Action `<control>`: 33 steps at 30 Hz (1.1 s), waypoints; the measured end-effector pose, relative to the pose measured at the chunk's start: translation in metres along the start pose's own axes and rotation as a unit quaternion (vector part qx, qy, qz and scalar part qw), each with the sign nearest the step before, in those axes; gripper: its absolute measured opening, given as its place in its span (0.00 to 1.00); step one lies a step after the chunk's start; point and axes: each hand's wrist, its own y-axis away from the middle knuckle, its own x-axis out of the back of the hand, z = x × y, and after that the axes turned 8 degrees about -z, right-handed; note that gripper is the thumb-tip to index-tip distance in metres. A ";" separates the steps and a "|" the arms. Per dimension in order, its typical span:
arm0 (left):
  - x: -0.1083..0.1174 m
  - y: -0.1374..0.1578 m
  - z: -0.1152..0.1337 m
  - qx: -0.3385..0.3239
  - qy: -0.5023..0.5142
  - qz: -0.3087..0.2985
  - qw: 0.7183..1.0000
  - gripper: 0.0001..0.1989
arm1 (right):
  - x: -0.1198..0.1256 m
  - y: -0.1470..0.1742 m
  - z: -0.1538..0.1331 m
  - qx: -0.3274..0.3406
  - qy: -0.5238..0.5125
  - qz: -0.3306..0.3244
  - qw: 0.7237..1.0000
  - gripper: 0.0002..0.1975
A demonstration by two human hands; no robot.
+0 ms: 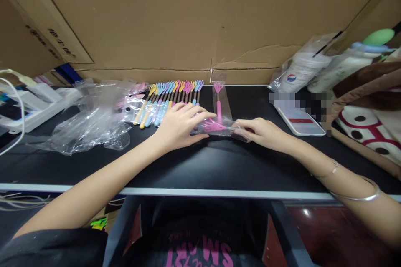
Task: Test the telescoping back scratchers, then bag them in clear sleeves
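Note:
A pink hand-shaped back scratcher (214,125) lies sideways in a clear plastic sleeve near the middle of the desk. My right hand (265,133) pinches it at the thin metal rod through the sleeve; its handle end is hidden by the fingers. My left hand (181,127) rests at the sleeve's other end, fingers stretched and thumb apart, with the pink claw just beyond the fingertips. Behind them, another pink back scratcher (219,108) lies upright in view inside its own clear sleeve. A row of several yellow, blue, purple and pink back scratchers (166,100) lies behind my left hand.
Crumpled clear plastic bags (94,121) lie at the left, beside a white power strip (46,108) with cables. At the right are a phone (300,121), a bagged drink cup (302,71), a bottle (360,60) and a fabric bag (372,104). A cardboard wall (175,21) stands behind the desk.

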 end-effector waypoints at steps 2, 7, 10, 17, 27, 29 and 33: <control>-0.002 0.000 0.001 -0.005 0.000 0.001 1.000 0.20 | 0.000 0.000 0.000 -0.002 0.005 0.000 1.000 0.18; -0.006 -0.001 0.002 -0.004 0.007 0.011 1.000 0.18 | -0.002 -0.001 0.000 0.008 0.040 0.002 0.999 0.19; -0.006 -0.001 0.002 -0.005 0.003 0.029 1.000 0.17 | -0.003 0.000 0.001 0.007 0.059 0.007 0.998 0.19; -0.006 0.000 -0.002 -0.001 0.006 0.045 0.999 0.13 | -0.002 0.000 0.002 0.053 0.037 0.014 0.998 0.15; -0.003 -0.002 -0.004 0.003 0.019 0.030 0.999 0.10 | 0.003 0.004 0.011 0.042 0.040 0.028 0.998 0.10; -0.003 -0.002 -0.004 0.008 0.015 0.030 0.999 0.10 | 0.005 0.006 0.012 0.046 0.043 0.023 0.998 0.11; -0.002 -0.001 -0.008 0.010 -0.007 0.037 0.999 0.10 | 0.012 0.011 0.017 0.019 0.106 0.034 0.994 0.10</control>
